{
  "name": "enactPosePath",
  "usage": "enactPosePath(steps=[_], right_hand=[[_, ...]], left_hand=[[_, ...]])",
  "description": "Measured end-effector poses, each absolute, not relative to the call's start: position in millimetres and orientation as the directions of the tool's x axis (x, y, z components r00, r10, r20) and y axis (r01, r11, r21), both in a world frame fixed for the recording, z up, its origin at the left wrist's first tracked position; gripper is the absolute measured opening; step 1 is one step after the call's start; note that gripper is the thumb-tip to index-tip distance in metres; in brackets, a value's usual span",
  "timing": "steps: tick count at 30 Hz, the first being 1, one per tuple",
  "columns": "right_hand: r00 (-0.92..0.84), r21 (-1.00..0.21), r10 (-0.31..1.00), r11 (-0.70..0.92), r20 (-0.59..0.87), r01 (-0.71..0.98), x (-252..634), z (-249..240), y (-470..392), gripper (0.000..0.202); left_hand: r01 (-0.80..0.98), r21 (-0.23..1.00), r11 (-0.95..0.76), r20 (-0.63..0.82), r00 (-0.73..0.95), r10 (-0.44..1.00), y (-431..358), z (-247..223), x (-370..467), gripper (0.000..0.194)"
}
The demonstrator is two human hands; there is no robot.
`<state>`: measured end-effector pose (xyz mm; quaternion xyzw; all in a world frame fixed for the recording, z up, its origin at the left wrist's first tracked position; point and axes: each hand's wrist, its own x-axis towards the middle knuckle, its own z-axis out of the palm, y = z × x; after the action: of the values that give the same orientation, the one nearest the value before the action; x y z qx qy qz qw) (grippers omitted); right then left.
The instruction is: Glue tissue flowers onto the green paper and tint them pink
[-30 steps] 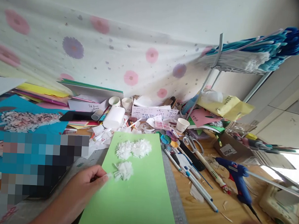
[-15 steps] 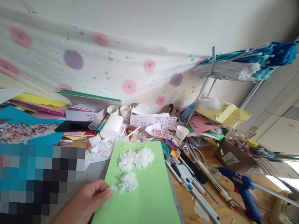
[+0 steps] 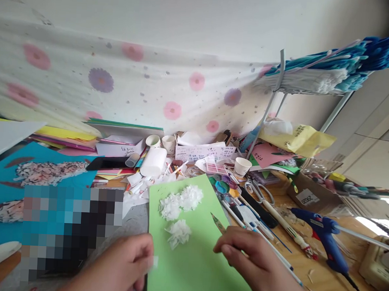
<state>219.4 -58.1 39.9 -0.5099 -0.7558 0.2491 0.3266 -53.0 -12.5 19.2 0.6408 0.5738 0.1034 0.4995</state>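
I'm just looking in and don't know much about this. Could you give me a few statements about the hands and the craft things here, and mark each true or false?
1. The left hand pinches a small white scrap. True.
2. The right hand holds scissors. False: the right hand holds a pencil.
3. White ruffled clumps sit on a green sheet. True.
4. The blue glue gun lies left of the green sheet. False: the blue glue gun lies to its right.
5. A blue sheet lies on the left side of the view. True.
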Motion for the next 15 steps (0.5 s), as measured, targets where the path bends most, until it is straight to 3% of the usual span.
enactPosePath(steps=[3,5,7,9,13,15], right_hand=[[-0.303,-0.605,0.951,0.274,0.056,0.747,213,29,-42,0.026],[-0.272,-0.563,0.959,0.269,0.081,0.782,222,22,-40,0.029],[-0.147,-0.554,0.976,0.214,0.163,0.804,244,16,-43,0.03],[0.103,-0.537,0.952,0.072,0.288,0.84,279,11,-51,0.027],[0.565,-0.502,0.663,-0.314,0.491,0.806,358,-3,-74,0.034],[0.661,-0.487,0.545,-0.449,0.516,0.75,386,-11,-82,0.043]], left_hand=[[0.826,0.466,-0.317,-0.067,0.39,0.918,-4,39,-47,0.02],[0.842,0.348,-0.412,0.001,0.44,0.898,3,45,-38,0.017],[0.832,0.328,-0.448,0.012,0.47,0.882,9,43,-32,0.017],[0.799,0.346,-0.493,0.05,0.508,0.86,13,35,-32,0.018],[0.674,0.334,-0.659,0.229,0.621,0.75,16,16,-39,0.019],[0.627,0.299,-0.72,0.265,0.67,0.694,15,10,-38,0.02]])
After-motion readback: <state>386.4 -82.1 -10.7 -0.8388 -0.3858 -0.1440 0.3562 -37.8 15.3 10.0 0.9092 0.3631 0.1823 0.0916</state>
